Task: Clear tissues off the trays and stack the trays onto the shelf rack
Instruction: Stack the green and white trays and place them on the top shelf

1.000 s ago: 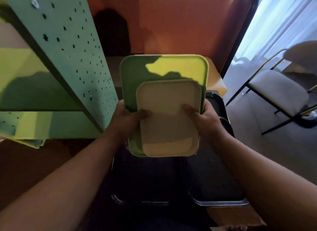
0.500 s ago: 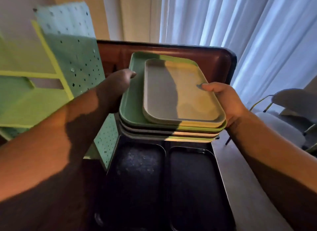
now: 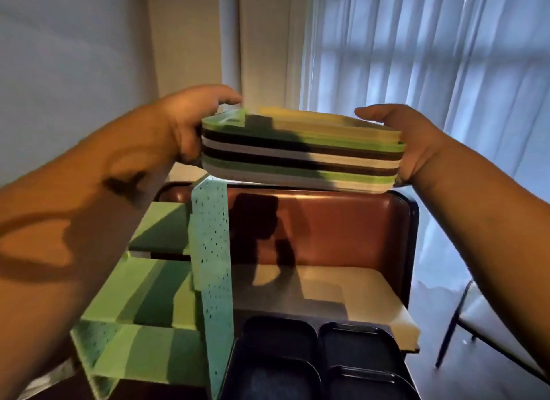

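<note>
A stack of several trays (image 3: 300, 155), green, dark, white and beige in layers, hangs level in the air at chest height. My left hand (image 3: 193, 123) grips its left end, thumb on top. My right hand (image 3: 407, 137) clasps its right end. Below and to the left stands the green shelf rack (image 3: 145, 295), with a perforated teal side panel (image 3: 212, 265) whose top edge is just under the stack's left end. No tissues show on the trays.
Several dark trays (image 3: 312, 361) lie on the surface below. Behind them is a brown padded bench (image 3: 342, 230) with a pale seat. A chair (image 3: 488, 328) stands at the right by the curtained window (image 3: 431, 57).
Both hands have lifted the tray stack from waist level up above the rack's top. The view has tilted upward, so the stack is now seen edge-on.
</note>
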